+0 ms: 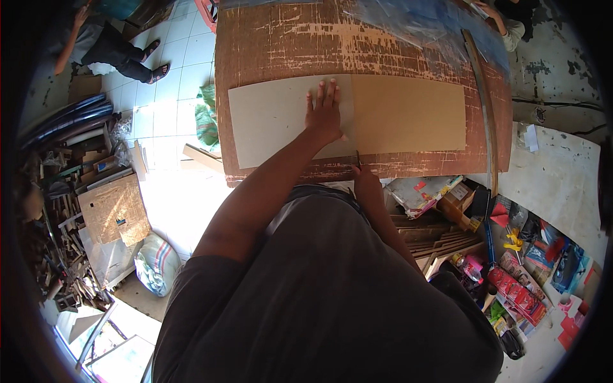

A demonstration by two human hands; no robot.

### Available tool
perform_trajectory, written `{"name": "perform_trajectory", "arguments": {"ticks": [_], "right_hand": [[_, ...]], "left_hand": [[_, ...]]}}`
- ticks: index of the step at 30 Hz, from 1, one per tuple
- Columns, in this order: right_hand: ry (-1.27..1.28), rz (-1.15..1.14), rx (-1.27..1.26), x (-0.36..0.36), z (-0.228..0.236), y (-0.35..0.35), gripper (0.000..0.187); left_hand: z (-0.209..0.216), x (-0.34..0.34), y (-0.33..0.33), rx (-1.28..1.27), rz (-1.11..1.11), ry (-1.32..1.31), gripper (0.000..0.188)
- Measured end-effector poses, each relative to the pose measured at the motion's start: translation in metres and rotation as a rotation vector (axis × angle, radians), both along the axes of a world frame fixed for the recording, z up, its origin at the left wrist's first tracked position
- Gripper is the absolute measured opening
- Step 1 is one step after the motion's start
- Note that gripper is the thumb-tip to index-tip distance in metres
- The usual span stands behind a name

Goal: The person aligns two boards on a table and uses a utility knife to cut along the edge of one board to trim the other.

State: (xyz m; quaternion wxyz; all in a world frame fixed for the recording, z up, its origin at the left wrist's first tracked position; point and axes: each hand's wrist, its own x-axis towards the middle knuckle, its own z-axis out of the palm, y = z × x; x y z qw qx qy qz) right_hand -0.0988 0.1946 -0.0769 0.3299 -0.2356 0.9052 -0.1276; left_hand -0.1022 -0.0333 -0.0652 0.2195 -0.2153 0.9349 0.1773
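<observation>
"Where's the grey cardboard (271, 121)?"
"Under the left grip (325, 119), which lies flat, fingers apart; tan cardboard (412, 115) sits just right of that grip."
"And the right grip (367, 183)?"
"Clamped on a slim dark tool (357, 158), by the counter's (274, 48) near edge. I'd press firmly, keep the left thumb (344, 137) clear, and draw steadily."

Clothing of the wearer: a dark charcoal-grey shirt (319, 281), its cloth faintly creased across the body. The short left sleeve (207, 277), similarly dark, ends near the elbow; forearms (271, 175), left hand (324, 118) and right hand (368, 186) are bare.
</observation>
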Motion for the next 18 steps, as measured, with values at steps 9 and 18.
{"name": "perform_trajectory", "arguments": {"ticks": [9,18], "right_hand": [[-0.003,-0.059,-0.033,0.007,0.006,0.001,0.038],[-0.010,-0.083,0.001,0.011,0.008,0.000,0.040]], "left_hand": [[0.000,0.000,0.000,-0.009,-0.002,0.000,0.134],[-0.003,0.000,0.000,0.008,0.009,-0.017,0.137]]}}
